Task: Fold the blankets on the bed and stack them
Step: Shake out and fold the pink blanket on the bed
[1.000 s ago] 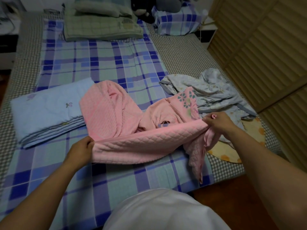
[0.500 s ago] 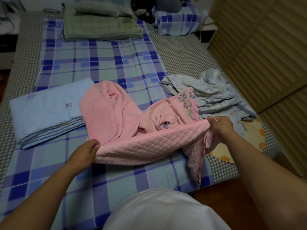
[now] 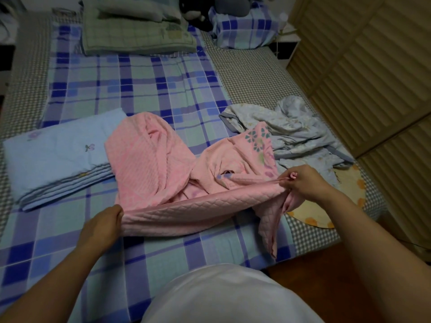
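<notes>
Both hands have pulled the pink blanket (image 3: 168, 173) edge tauter; our left hand (image 3: 102, 226) and right hand (image 3: 305, 180) pinch it. We judge folding midway; next, straighten the bunched cloth.

Brightness: you work in dim indoor light; colours look muted and slightly grainy.
Light source: it is out of view; the quilted pink blanket (image 3: 177, 178) and the blue plaid bed sheet (image 3: 144, 89) are the best-lit areas.
Shadows: soft, with no hard edges; your corners fall off dark, most at the slatted wooden wardrobe doors (image 3: 373, 73).
Glare: you get only a faint sheen on those slats.
Distortion: wide-angle bending curves the bed edges and stretches your forearms.
Focus: centre fairly sharp; the folded green checked blanket (image 3: 135, 36) looks soft.
</notes>
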